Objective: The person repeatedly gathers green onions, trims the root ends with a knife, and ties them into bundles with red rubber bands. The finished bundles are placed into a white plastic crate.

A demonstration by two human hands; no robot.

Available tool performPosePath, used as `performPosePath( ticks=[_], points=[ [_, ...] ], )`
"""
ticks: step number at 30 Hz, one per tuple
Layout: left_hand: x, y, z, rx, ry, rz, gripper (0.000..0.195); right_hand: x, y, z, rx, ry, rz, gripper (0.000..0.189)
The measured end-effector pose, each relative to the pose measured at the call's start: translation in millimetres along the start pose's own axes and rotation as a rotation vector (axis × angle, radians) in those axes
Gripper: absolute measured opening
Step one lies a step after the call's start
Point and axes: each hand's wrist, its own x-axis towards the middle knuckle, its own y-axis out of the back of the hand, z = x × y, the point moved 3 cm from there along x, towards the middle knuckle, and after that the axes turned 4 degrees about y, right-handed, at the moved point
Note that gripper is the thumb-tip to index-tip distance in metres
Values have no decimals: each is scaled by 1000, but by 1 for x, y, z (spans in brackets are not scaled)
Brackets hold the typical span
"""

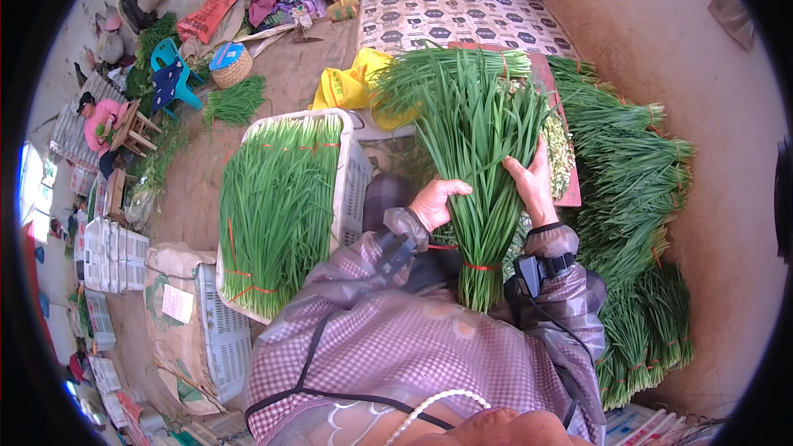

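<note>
In front of my chest stands a large bundle of garlic chives (pixel 486 210), leaf tips pointing away and pale stem ends towards me. A red band (pixel 481 267) ties it near the stems. My left hand (pixel 438 201) grips its left side, thumb across the leaves and fingers partly hidden. From the right, my right hand (pixel 534 183) holds it, thumb on the front. Beyond it another banded chive bunch (pixel 458 68) lies across a reddish board (pixel 557 93), with cut pale stem or bud pieces (pixel 560 155) beside it.
Left of me, a white plastic crate (pixel 355 195) holds banded chives (pixel 279 192). Chive bundles (pixel 626 167) are piled along the right wall. A yellow bag (pixel 344 88), wicker basket (pixel 232 68) and teal chair (pixel 173 80) stand farther off. A seated person (pixel 102 121) is at far left.
</note>
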Motion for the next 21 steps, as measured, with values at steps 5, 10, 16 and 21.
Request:
performPosePath(
  ticks=[5,10,16,21],
  points=[
    [2,4,-2,-13,2,15,46,5,0,-35,-732,209,198,105],
    [3,-2,-3,-68,-35,-76,50,5,-26,-93,-777,726,1,39],
    [3,-10,-4,-64,-6,-56,50,27,-59,-87,-1163,764,-292,8],
    [3,-11,-4,-3,25,10,46,51,-53,-94,-847,723,-24,12]
  ],
)
